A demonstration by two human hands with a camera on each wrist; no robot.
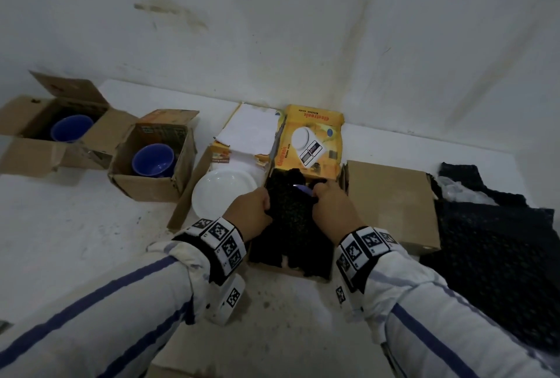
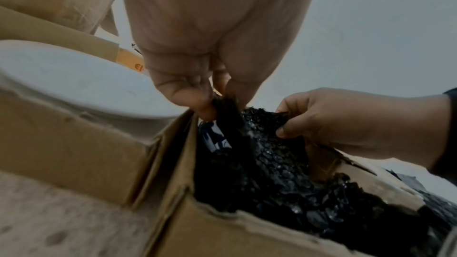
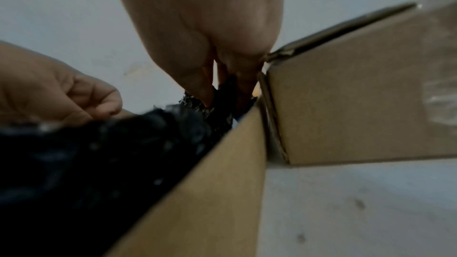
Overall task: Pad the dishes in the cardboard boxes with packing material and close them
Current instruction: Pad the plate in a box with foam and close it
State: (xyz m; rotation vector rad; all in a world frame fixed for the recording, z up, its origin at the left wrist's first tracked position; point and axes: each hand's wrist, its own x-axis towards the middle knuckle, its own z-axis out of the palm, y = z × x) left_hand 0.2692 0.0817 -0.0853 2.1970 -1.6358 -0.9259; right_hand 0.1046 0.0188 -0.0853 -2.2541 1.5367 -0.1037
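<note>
Currently both hands pinch the black bubble wrap (image 1: 291, 211) at its far edge: left hand (image 1: 253, 211) with thumb and fingers closed on one corner, right hand (image 1: 331, 206) on the other. The wrap sits in the open cardboard box (image 2: 222, 228) beneath the fingers; a sliver of blue dish (image 1: 300, 188) shows between them. Judgement: fold the edge down over that sliver evenly, tucking inside the walls before closing flaps.

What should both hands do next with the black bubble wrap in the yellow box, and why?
Probably push the black bubble wrap down over the blue dish. The left hand and the right hand each pinch an edge of it, a bit of blue shows between them, and the yellow box stands open.
</note>
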